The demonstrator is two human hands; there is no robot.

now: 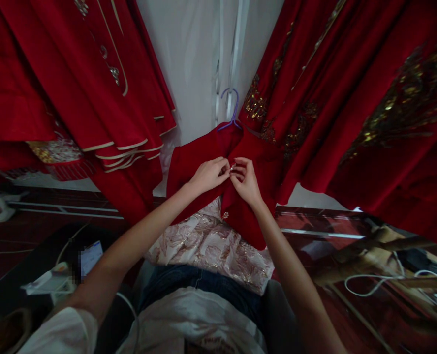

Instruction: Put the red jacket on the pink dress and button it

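A sleeveless red vest (192, 162) with a purple hanger (235, 105) in its neck lies over my lap. At its front opening my left hand (210, 175) is closed, with thumb and fingertips pinching the vest's edge. Facing it, my right hand (247, 183) has bent fingers closed around a small shiny button (233, 167). The fingertips of both hands nearly meet there and partly hide the button. Lower on the front edge shows a flower-shaped jewelled button (225, 215). Beneath the vest, pale pink brocade cloth (203, 241) with a metallic pattern covers my thighs.
Red garments (130, 113) with pale trim hang at the left, and red garments with gold embroidery (391, 103) at the right. A dark surface (15, 275) at the lower left bears a white object (52, 282). Wooden bars (391, 246) and a white cable (366, 278) lie at the right.
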